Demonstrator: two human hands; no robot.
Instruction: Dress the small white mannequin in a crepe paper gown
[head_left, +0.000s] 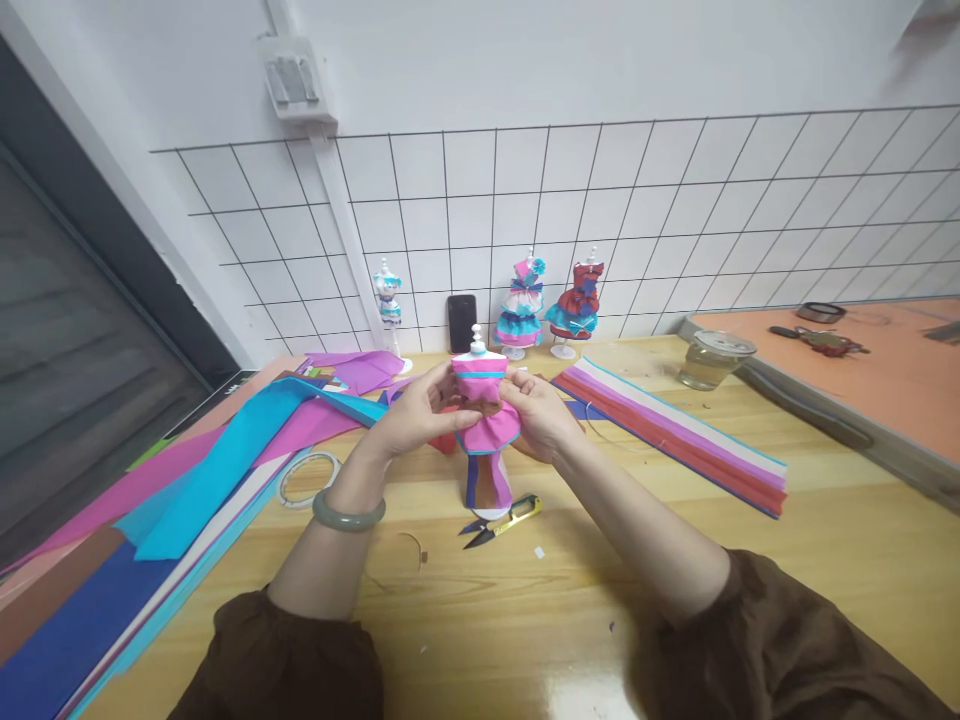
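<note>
The left hand point(424, 408) and right hand point(545, 415) pinch opposite sides of the pink dress point(487, 436), each grip closed near its waist; its mannequin point(478, 345) stands on the counter point(465, 640) beside yellow-handled snips point(519, 515).

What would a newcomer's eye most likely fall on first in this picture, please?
Probably the small pink dress form at the centre, with the left hand and right hand holding it from either side. Next might come the bright blue strip, lying across other coloured strips at the left of the wooden table. A red-and-blue dress form also stands out, at the back by the grid-lined wall, right of centre.
</note>
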